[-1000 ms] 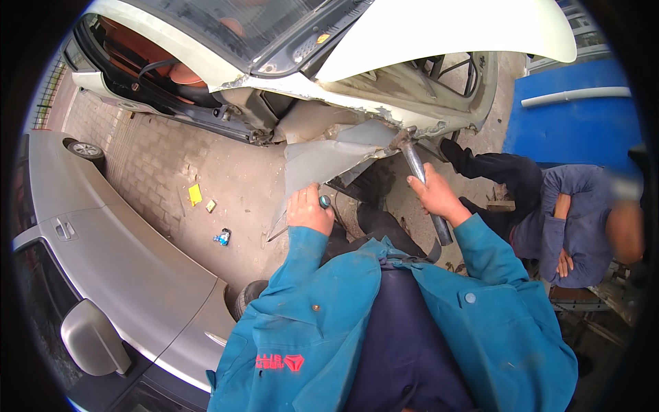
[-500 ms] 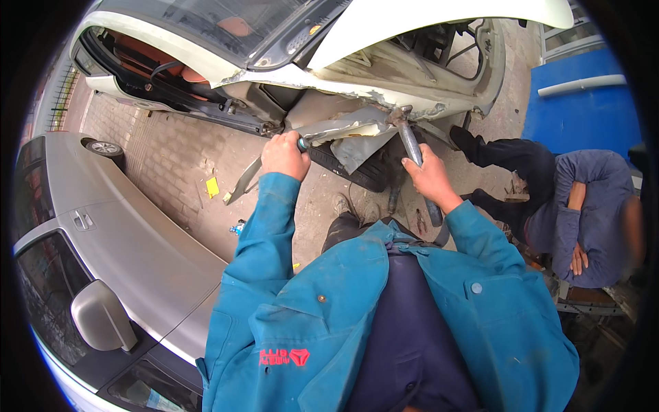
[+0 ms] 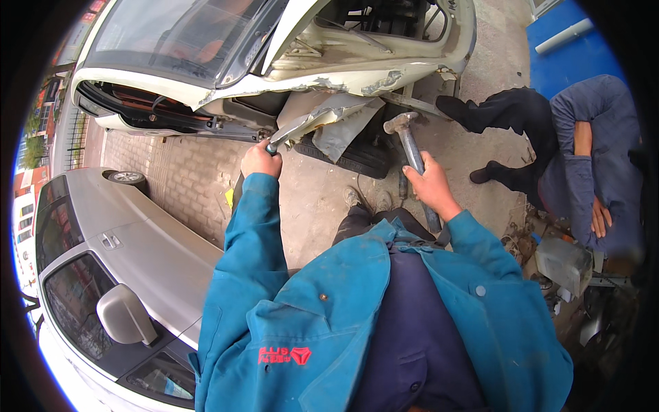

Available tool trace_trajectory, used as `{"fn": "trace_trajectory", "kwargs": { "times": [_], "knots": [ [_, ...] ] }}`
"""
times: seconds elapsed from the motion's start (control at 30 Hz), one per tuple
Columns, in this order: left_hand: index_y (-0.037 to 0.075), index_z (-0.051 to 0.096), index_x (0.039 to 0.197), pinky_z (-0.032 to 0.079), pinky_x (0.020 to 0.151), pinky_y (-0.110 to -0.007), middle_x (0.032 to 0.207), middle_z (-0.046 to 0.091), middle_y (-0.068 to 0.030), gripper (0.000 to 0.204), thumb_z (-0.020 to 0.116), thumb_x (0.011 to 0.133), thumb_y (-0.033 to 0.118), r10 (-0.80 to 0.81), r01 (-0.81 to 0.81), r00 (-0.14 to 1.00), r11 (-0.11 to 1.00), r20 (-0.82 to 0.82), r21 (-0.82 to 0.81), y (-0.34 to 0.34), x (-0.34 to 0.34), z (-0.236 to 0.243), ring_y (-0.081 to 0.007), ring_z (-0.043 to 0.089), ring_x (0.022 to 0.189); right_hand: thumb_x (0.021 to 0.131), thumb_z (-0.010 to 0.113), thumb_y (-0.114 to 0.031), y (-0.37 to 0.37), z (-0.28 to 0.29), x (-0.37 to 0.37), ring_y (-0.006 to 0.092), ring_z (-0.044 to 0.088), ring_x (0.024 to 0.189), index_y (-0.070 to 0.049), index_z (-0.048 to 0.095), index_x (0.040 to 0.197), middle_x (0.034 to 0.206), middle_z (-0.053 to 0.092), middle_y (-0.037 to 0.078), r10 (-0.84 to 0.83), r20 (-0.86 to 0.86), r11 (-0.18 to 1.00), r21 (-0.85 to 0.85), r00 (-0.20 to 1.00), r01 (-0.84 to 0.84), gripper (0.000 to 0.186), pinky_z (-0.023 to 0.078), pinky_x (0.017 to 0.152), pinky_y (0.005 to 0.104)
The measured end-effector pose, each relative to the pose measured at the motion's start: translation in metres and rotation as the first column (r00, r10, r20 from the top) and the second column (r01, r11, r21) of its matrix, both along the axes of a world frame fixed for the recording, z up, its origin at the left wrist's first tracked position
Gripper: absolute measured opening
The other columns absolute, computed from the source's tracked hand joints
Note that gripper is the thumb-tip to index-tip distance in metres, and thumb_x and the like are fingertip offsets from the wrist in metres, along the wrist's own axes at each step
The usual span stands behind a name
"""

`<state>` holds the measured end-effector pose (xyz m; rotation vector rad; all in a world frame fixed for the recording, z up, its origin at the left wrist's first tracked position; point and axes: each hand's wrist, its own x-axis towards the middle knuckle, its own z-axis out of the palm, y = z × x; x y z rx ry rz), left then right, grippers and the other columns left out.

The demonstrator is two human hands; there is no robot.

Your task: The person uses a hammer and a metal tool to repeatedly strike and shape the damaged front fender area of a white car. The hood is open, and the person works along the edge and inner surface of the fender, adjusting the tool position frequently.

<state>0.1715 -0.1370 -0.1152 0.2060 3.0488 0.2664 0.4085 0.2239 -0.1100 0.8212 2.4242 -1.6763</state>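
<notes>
My right hand is closed round the handle of a hammer. The worn steel head points up toward the car, apart from the metal. My left hand grips a short tool with a dark blue-green end; most of it is hidden, so its kind is unclear. This tool is beside the left end of a torn, bent sheet-metal panel, which hangs off the side of a damaged white car. Below the panel shows a black tyre.
A silver car with a protruding side mirror stands close on my left. At right a person sits with folded arms and legs stretched toward the car. A blue panel lies behind them; clutter is nearby.
My left hand has moved left and slightly down with its tool. The hammer head has come away from the torn panel's edge. My view has shifted; the silver car appears lower.
</notes>
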Motion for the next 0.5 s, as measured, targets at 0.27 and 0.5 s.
{"fn": "trace_trajectory", "kwargs": {
  "times": [0.27, 0.5],
  "knots": [
    [0.016, 0.083, 0.109, 0.061, 0.090, -0.054, 0.101, 0.079, -0.0219, 0.025, 0.074, 0.086, 0.019, 0.249, -0.247, 0.969, 0.965, -0.010, 0.090, 0.007, 0.071, -0.045, -0.0437, 0.075, 0.099, 0.099, 0.075, -0.021, 0.013, -0.003, 0.059, 0.0186, 0.066, 0.057, 0.002, 0.059, 0.124, 0.079, 0.067, 0.011, -0.018, 0.195, 0.990, -0.131, 0.981, 0.044, 0.037, 0.054, 0.049, 0.0385],
    [0.015, 0.082, 0.109, 0.061, 0.087, -0.054, 0.099, 0.078, -0.0210, 0.024, 0.075, 0.087, 0.021, 0.212, -0.205, 0.973, 0.975, -0.087, 0.081, 0.003, 0.043, -0.045, -0.0437, 0.075, 0.097, 0.098, 0.076, -0.031, 0.021, 0.007, 0.051, 0.0432, 0.073, 0.085, 0.002, 0.061, 0.119, 0.091, 0.072, 0.024, 0.066, 0.144, 0.994, 0.076, 0.987, -0.078, 0.042, 0.055, 0.077, 0.0518]
  ]
}}
